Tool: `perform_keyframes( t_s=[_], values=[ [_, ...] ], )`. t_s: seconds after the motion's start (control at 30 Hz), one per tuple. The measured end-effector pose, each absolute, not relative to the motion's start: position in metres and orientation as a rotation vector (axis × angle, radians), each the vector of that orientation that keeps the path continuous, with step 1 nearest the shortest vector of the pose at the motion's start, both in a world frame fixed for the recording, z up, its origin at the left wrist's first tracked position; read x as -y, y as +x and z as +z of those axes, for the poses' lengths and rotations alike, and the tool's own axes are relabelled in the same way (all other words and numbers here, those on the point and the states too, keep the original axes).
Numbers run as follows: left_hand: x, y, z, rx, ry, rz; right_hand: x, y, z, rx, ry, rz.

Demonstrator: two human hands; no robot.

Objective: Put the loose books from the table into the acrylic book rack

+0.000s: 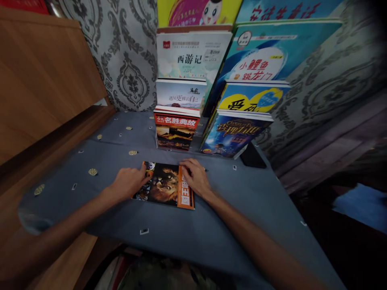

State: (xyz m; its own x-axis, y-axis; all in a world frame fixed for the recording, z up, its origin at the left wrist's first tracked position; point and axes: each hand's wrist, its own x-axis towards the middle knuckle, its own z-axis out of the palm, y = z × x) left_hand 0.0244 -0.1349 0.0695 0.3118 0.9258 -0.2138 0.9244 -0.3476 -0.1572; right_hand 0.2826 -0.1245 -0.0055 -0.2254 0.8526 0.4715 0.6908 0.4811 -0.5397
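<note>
A thin book with a lion on its cover and an orange title band lies on the grey-blue cloth, turned sideways to me. At its left edge is my left hand, closed on the book with a fingertip resting on the cover. My right hand grips the upper part of the orange band at the other end, fingers bent. The undersides of both hands are hidden. Just beyond stands a stack of upright books, with a red-titled book in front and a blue book to its right.
Behind these, taller books rise in tiers, among them a white book and a teal book. A dark phone lies beside the right stack. A wooden panel borders the left; patterned curtain hangs behind the table.
</note>
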Motion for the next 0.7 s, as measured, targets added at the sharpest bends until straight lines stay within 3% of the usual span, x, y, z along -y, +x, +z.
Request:
perform_keyframes(
  t_s=[0.23, 0.43, 0.7],
  values=[
    [0.104, 0.024, 0.065, 1.334, -2.813, 0.137, 0.143, 0.270, 0.006, 2.203, -1.205, 0.125],
    [0.103, 0.020, 0.059, 1.372, -2.826, 0.117, 0.172, 0.248, 0.021, 2.622, -0.671, 0.190],
    [0.122, 0.015, 0.071, 1.526, -2.715, 0.346, 0.160, 0.278, 0.026, 2.601, -0.857, 0.297]
  ],
)
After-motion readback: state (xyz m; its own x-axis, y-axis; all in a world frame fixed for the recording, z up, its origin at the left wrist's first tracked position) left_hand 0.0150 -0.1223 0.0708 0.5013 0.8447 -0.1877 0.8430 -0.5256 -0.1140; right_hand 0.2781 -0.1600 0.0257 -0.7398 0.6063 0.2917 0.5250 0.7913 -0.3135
